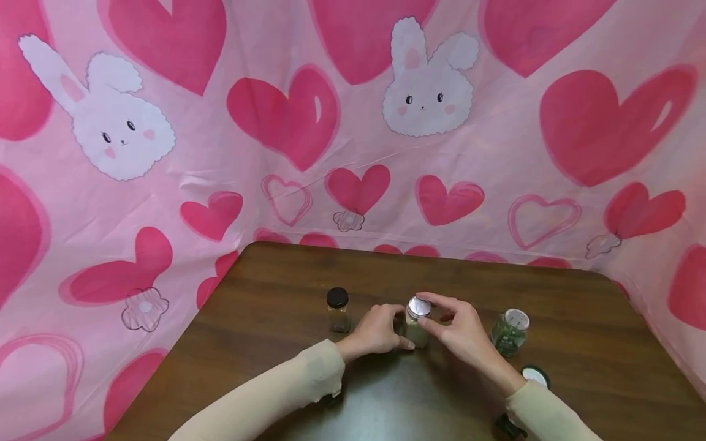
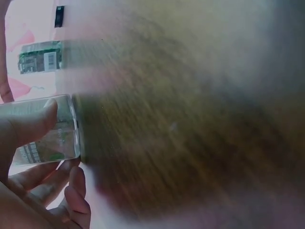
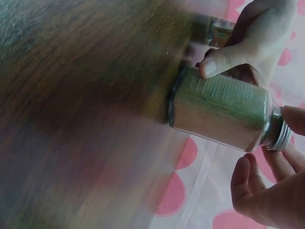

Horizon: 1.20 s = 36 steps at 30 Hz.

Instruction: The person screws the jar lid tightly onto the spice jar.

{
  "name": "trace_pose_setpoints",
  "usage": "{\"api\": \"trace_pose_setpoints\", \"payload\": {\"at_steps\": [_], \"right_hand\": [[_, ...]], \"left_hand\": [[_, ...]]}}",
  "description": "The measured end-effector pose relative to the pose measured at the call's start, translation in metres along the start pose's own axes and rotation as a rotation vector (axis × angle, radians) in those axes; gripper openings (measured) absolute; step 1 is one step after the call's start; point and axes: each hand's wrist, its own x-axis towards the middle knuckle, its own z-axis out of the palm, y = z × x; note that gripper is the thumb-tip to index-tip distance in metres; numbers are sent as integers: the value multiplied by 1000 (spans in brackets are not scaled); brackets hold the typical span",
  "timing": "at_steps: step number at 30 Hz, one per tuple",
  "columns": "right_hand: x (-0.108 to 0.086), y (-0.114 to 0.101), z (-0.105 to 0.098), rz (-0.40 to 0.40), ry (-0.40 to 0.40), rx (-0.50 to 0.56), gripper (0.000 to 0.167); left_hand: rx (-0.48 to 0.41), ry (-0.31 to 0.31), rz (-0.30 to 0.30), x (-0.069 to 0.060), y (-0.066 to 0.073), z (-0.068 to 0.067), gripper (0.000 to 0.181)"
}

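Observation:
A square clear spice jar (image 1: pixel 417 334) stands upright on the table between both hands. In the right wrist view the jar (image 3: pixel 219 112) shows a green layer and a brownish one through its wall. My left hand (image 1: pixel 377 331) grips its lower body, thumb on the near side; the left wrist view shows the thumb against the glass (image 2: pixel 59 138). A silver screw lid (image 1: pixel 419 307) sits at the jar's neck, and my right hand (image 1: pixel 460 324) pinches it by its rim between thumb and fingers. How tightly it is threaded cannot be told.
Left of the hands stands a small jar with a black lid (image 1: pixel 338 312). To the right is a jar of green contents (image 1: pixel 510 334). A dark-rimmed, white-lined round lid (image 1: pixel 536 375) and a dark object (image 1: pixel 510 425) lie by the right forearm. A pink cloth (image 1: pixel 364 147) hangs behind the wooden table (image 1: pixel 287 269).

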Motion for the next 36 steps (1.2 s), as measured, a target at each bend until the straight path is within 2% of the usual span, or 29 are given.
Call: {"api": "trace_pose_setpoints", "payload": {"at_steps": [8,15,20,24,36], "right_hand": [[-4,-5,-5,-10,13,4,43],[-14,-10,-21,-30,43,-4,32],[-25,-13,-30,-52,90,-30,24],[-35,-15,-36,-76,126,-28,25],[-63,-12,-52,-87,155,-59,28]], "left_hand": [[8,12,-4,-1,-3,2,65],[12,13,-8,1,-1,2,65],[18,8,-26,1,1,1,65],[21,2,-28,1,0,2,66],[18,-12,-46,0,-1,-1,69]]}}
